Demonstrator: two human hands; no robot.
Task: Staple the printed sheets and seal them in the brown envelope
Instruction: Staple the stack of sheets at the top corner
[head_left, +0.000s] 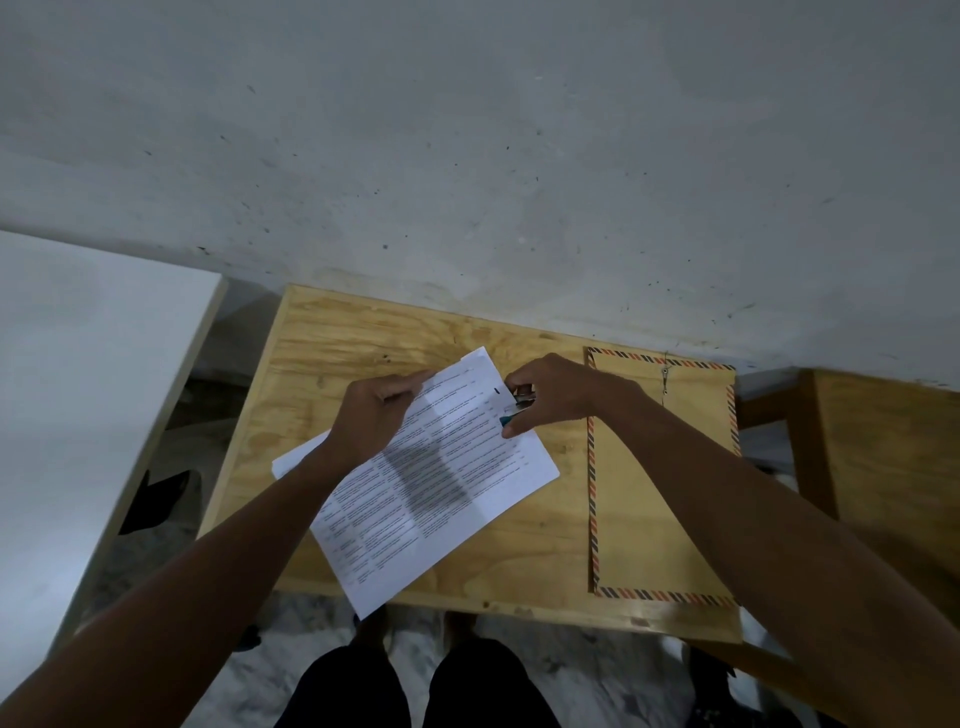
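You are pinning the printed sheets (426, 483) with your left hand (376, 415), right hand (550, 395) closing its grip on the stapler (519, 402); keep corners squared while squeezing.

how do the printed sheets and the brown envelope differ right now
The printed sheets are white with dark text; the brown envelope is tan with a striped red and dark border. The sheets lie skewed, one corner past the plywood table front edge; the envelope lies square on it. The left hand holds the sheets while the right hand works a stapler at their edge; the envelope is untouched. Both are flat paper rectangles.
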